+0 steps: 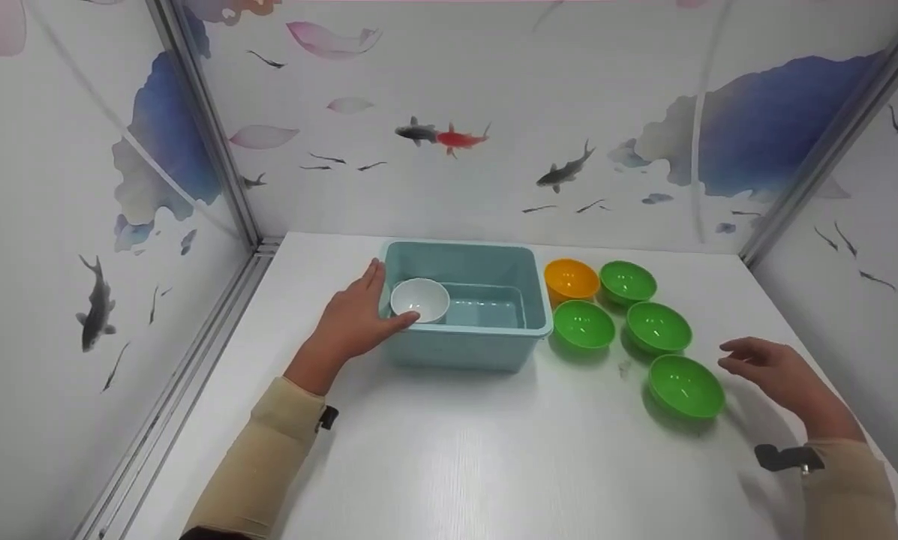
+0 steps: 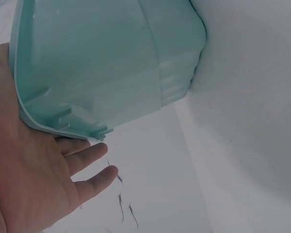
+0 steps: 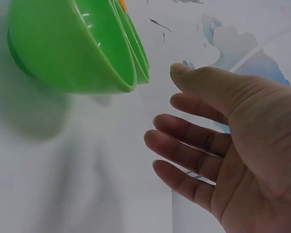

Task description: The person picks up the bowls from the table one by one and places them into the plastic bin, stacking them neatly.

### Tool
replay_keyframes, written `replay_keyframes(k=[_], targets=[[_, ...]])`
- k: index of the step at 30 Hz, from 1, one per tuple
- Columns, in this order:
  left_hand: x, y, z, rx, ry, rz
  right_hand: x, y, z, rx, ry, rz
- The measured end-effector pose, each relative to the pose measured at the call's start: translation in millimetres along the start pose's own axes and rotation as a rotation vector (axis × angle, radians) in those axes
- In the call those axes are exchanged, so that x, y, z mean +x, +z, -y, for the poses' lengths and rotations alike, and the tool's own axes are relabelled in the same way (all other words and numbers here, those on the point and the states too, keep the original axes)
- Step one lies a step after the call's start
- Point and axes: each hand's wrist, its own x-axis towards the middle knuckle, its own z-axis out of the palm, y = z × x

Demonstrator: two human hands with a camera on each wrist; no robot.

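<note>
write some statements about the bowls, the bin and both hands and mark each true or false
1. The white bowl is inside the bin. True.
2. The orange bowl is left of the bin in the head view. False: the orange bowl is right of it.
3. Four green bowls are outside the bin. True.
4. The right hand grips a green bowl. False: the right hand holds nothing.
5. The left hand touches the bin. True.

Right of my left hand [image 1: 355, 316] on the white tabletop [image 1: 449, 450] stands a pale-blue rectangular plastic tub [image 1: 464, 349] with a round white bowl [image 1: 419, 297] in its left end, then a round orange bowl [image 1: 572, 280], four round green bowls [image 1: 659, 328] before and beside it, left of my right hand [image 1: 779, 371].
</note>
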Motion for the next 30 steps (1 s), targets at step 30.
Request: replay_keyframes(k=[30], targets=[[-0.5,-0.2,-1.3,0.001,-0.019,0.023,7,31,10,0.125,0.015,0.021]])
